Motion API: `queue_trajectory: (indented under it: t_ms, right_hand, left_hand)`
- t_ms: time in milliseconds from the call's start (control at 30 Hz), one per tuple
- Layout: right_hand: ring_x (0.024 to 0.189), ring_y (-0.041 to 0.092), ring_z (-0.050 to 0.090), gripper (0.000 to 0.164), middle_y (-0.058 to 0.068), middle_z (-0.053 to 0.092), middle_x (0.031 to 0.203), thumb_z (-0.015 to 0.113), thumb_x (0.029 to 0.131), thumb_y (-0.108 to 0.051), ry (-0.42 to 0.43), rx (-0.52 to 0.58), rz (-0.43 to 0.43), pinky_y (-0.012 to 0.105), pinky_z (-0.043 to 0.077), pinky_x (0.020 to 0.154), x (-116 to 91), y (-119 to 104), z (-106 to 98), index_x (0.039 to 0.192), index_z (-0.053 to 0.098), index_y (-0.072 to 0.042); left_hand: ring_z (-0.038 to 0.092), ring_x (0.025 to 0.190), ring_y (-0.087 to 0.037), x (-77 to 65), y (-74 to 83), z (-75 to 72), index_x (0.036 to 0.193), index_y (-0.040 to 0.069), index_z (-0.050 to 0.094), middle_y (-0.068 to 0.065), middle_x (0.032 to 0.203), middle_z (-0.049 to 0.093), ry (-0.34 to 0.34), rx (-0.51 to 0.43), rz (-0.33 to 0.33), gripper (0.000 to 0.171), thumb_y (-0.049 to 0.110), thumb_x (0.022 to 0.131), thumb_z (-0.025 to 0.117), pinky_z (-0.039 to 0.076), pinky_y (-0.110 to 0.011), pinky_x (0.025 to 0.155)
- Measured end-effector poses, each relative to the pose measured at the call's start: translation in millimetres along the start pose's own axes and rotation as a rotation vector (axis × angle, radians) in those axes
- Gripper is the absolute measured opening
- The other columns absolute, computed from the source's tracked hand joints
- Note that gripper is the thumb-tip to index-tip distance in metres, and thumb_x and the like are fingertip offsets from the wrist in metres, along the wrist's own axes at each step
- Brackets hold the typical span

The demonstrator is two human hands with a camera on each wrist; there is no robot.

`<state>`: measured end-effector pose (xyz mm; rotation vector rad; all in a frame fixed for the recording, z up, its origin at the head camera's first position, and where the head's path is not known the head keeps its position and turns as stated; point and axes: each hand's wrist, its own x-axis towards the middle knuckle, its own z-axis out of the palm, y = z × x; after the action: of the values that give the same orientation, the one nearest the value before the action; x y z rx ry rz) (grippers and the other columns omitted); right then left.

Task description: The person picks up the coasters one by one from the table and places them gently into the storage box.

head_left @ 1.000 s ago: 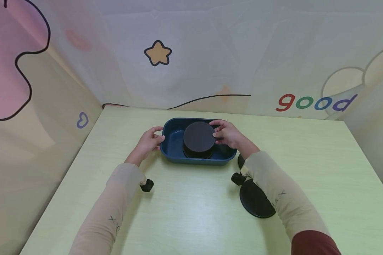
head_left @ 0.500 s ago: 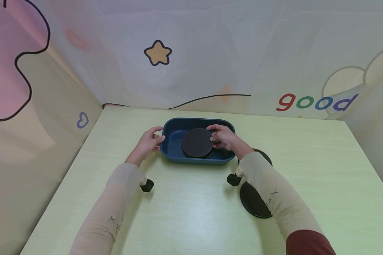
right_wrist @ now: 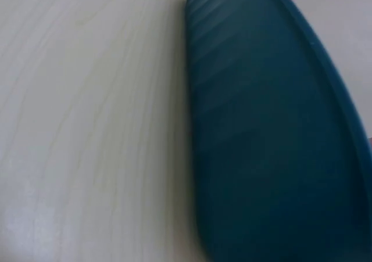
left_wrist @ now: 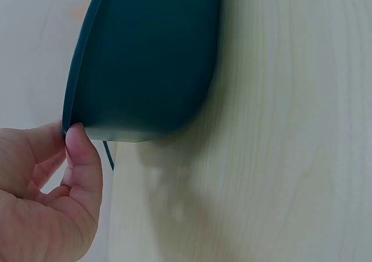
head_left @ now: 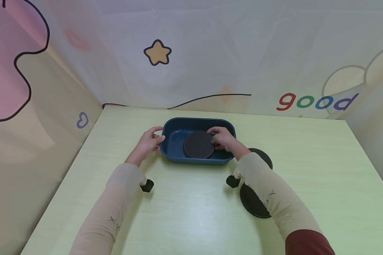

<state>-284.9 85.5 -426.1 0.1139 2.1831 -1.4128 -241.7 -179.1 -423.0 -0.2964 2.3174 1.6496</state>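
A dark blue rectangular tray (head_left: 191, 161) sits near the back of the table. My left hand (head_left: 146, 143) pinches its left end; in the left wrist view the thumb (left_wrist: 81, 151) presses the rim of the tray (left_wrist: 145, 58). Inside the tray, right of its middle, lies a round black disc (head_left: 198, 146), with a thin edge of something dark showing beneath it. Reaching over the tray's right end, my right hand (head_left: 224, 139) holds that disc by its right edge. Only the tray's outer wall (right_wrist: 273, 128) fills the right wrist view; the right hand is hidden there.
Two more black round discs lie on the table right of the tray, one nearer (head_left: 253, 203) and one farther (head_left: 264, 156), both partly covered by the right forearm. A printed cloth backdrop (head_left: 194, 63) stands behind the table (head_left: 191, 212).
My right hand has lowered the black disc into the tray, bringing it toward me and flatter over what lies beneath. The left hand and tray have stayed put.
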Motion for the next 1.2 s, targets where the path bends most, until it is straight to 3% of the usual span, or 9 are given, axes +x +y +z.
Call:
queue_trajectory:
  t_ms: [200,400,533,833,1200]
  right_hand:
    - [0.045,0.013,0.037,0.041,0.006,0.042,0.073,0.046,0.081,0.007,0.038,-0.143,-0.024,0.025,0.044,0.048,2,3,3,0.118,0.050,-0.008]
    - [0.053,0.014,0.041,0.040,0.006,0.043,0.077,0.048,0.080,0.006,0.053,-0.243,-0.075,0.025,0.045,0.050,3,6,5,0.118,0.051,-0.007]
    - [0.054,0.015,0.043,0.038,0.005,0.041,0.070,0.049,0.079,0.007,0.058,-0.280,-0.101,0.025,0.046,0.050,3,7,6,0.115,0.053,-0.006]
    - [0.054,0.016,0.046,0.032,0.009,0.049,0.081,0.052,0.082,0.002,0.065,-0.334,-0.135,0.026,0.047,0.052,-4,1,1,0.113,0.053,-0.006]
    - [0.079,0.024,0.051,0.038,0.012,0.047,0.093,0.054,0.084,0.000,-0.087,-0.341,-0.279,0.035,0.050,0.064,-29,-15,-26,0.121,0.046,-0.001]
  left_hand:
    - [0.053,0.072,-0.017,0.1,0.5,0.6,0.132,0.016,0.038,-0.003,0.085,0.044,-0.001,0.000,-0.006,0.044,0.014,0.090,0.050,0.048,-0.028,0.066]
    - [0.052,0.072,-0.017,-0.4,0.8,0.8,0.132,0.017,0.038,-0.004,0.085,0.043,0.000,0.003,-0.014,0.043,0.014,0.090,0.050,0.048,-0.027,0.065]
    - [0.052,0.074,-0.018,-0.9,0.8,0.9,0.132,0.017,0.038,-0.004,0.086,0.043,0.001,0.003,-0.014,0.043,0.015,0.090,0.050,0.048,-0.027,0.065]
    - [0.052,0.072,-0.017,-2.6,1.8,1.1,0.132,0.016,0.037,-0.004,0.087,0.044,0.001,0.001,-0.006,0.044,0.014,0.090,0.050,0.047,-0.024,0.061]
    - [0.050,0.067,-0.013,-1.9,0.2,2.0,0.132,0.016,0.037,-0.004,0.087,0.044,-0.001,0.001,0.005,0.044,0.013,0.090,0.049,0.047,-0.026,0.062]
